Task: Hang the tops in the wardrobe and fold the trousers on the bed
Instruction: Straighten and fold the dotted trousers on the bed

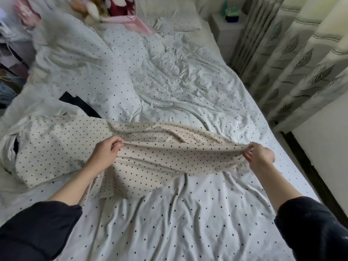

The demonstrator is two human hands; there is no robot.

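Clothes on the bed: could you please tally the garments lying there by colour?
Cream, black-dotted: 1, the garment pinched by the left hand and right hand.
Black: 1, a dark garment partly hidden under the duvet.
Total: 2.

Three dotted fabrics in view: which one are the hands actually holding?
The cream dotted garment, pinched by the left hand and right hand. The duvet and bedsheet are whiter with sparser dots.
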